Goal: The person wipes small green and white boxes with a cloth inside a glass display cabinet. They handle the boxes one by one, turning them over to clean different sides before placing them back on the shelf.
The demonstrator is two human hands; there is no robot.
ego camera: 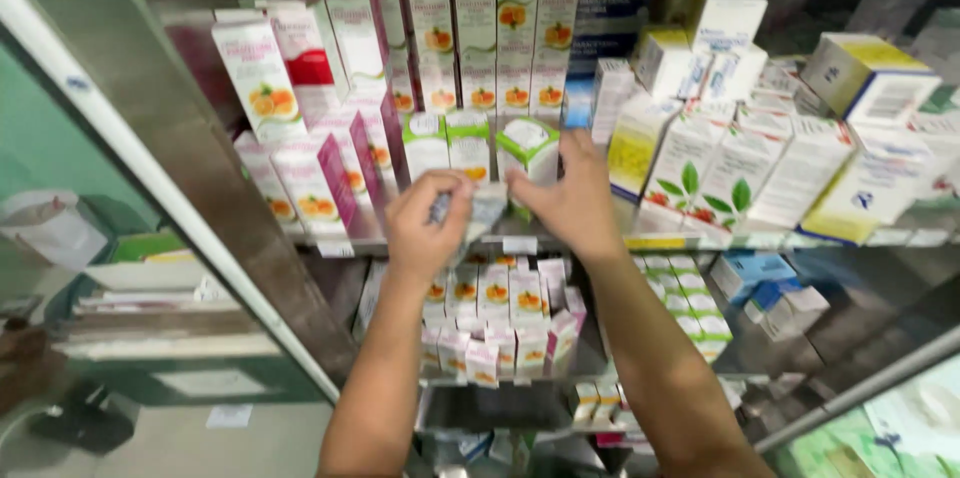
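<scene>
at the upper shelf (700,240), left hand (428,228) fingers pinch a small packet (487,208); right hand (572,200) fingers grip a green-white box (528,143).

Both arms up; left hand (428,228) pinched, right hand (570,200) gripping.

Both hands reach to the upper shelf (700,238): the left hand (425,228) beside the right hand (570,203), which touches a box (528,143). More boxes (500,323) stand on the shelf below.
</scene>
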